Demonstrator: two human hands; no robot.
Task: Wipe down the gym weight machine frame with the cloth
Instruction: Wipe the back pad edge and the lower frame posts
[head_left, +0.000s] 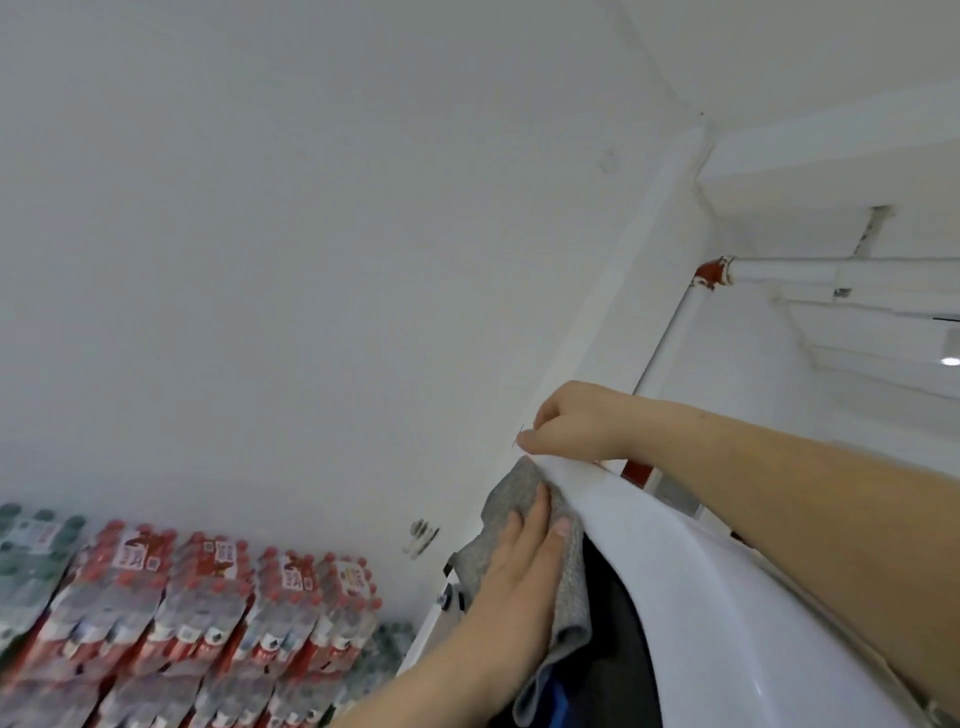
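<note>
L hand (519, 566) is nearest, coming up from bottom centre. Fingers straight and close together, palm flat on the grey cloth (569, 608), pressing it against the left edge of the white curved frame (685, 582). The cloth lies over that edge: top corner touches the frame's upper tip, lower end hangs down past the wrist. A dark panel (615, 639) sits under the frame just right of the cloth, w/ a small blue bit (557, 696) at the cloth's bottom end.

R forearm crosses over the frame from the right. R hand (571, 421) is at the frame's top tip, just above the cloth, fingers curled in. Can't tell if it grips the frame or only rests there. A small red part (636, 472) shows under the R wrist, behind the frame.

Left of and below the frame are shrink-wrapped bottle packs (208, 613) w/ red caps, stacked along the white wall (311, 260). A small wall fitting (421, 535) sits between the packs and the frame. Above right of the frame and farther off are a white pipe (831, 270) w/ a red joint (709, 273), and a ceiling light (950, 360) at the right edge.
</note>
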